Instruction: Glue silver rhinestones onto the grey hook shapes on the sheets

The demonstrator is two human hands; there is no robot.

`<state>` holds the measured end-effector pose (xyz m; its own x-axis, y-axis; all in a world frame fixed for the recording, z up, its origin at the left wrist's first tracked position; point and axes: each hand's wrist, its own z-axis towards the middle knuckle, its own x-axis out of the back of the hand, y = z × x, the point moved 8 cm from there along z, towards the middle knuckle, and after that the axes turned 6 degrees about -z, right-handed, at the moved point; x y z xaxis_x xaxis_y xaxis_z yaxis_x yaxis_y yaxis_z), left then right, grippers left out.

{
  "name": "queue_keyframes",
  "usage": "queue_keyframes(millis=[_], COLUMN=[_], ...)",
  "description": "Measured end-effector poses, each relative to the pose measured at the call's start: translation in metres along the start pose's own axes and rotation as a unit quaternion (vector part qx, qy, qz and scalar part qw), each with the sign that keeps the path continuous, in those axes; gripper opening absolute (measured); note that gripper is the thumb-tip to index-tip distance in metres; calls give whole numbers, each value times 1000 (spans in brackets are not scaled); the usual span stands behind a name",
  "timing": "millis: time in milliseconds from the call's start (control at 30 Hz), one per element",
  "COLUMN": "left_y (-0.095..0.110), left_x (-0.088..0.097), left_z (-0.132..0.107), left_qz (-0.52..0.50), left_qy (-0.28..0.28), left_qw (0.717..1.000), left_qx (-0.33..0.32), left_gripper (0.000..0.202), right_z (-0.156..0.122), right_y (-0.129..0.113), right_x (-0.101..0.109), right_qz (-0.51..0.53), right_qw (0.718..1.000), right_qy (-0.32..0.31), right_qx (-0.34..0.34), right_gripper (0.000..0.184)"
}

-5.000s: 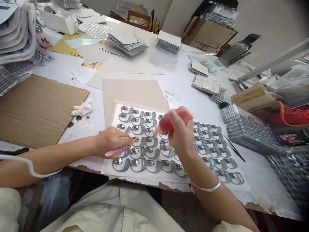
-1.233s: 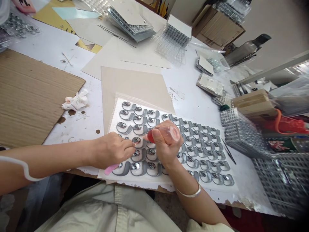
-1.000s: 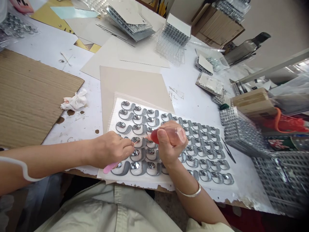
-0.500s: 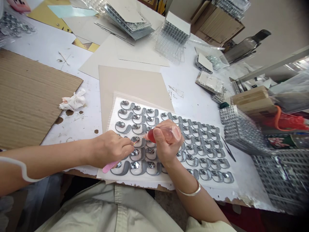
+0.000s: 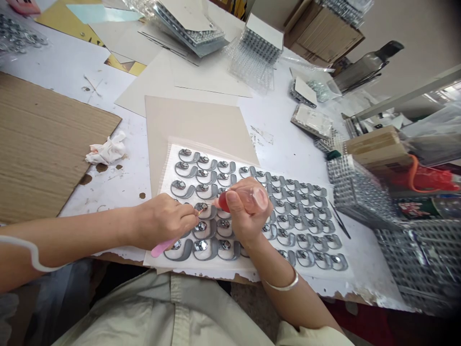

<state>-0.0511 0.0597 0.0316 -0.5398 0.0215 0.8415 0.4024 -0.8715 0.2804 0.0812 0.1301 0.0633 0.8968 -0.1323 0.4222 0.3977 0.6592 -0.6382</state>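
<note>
My left hand point(image 5: 167, 218) is closed around a slender pink-handled tool point(image 5: 159, 248). The handle's end sticks out below the fist, and a thin tip reaches a round gem piece point(image 5: 202, 207) on the sheet. Closed around a clear squeeze bottle point(image 5: 257, 198) with red liquid, my right hand point(image 5: 248, 223) tilts its nozzle left toward that same piece. Whether the nozzle touches it I cannot tell. Rows of grey curved pieces with faceted gem tops lie on a white padded sheet point(image 5: 169, 178) under both hands, which hide some of them.
Brown cardboard point(image 5: 46, 139) lies at left, with a crumpled tissue point(image 5: 107, 150) beside it. Beige card point(image 5: 194, 120) extends behind the sheet. Black tweezers point(image 5: 339, 220) lie at its right edge. Stacked gem trays point(image 5: 360, 192) crowd the right side; a dark bottle point(image 5: 370, 67) stands farther back.
The whole view has shifted very slightly. Both hands keep the same grip and stay at the same gem piece.
</note>
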Motion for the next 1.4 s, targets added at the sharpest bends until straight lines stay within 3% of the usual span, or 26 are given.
queue_keyframes(millis=[467,1067,1400], left_y=[-2,-15,-30], left_x=[7,13,18], left_z=[2,3,5], left_qz=[-22,-117,-255], left_qy=[6,59,72], left_qw=[1000,990,959], left_qx=[6,53,101], left_gripper=[19,12,12], right_z=[0,-4,-7], right_y=[-21,-22,-21], right_x=[1,1,2], right_qz=[-4,-15,2], right_qw=[997,996,996], right_qy=[1,-12,-12], right_qx=[83,91,88], right_gripper=[12,10,10])
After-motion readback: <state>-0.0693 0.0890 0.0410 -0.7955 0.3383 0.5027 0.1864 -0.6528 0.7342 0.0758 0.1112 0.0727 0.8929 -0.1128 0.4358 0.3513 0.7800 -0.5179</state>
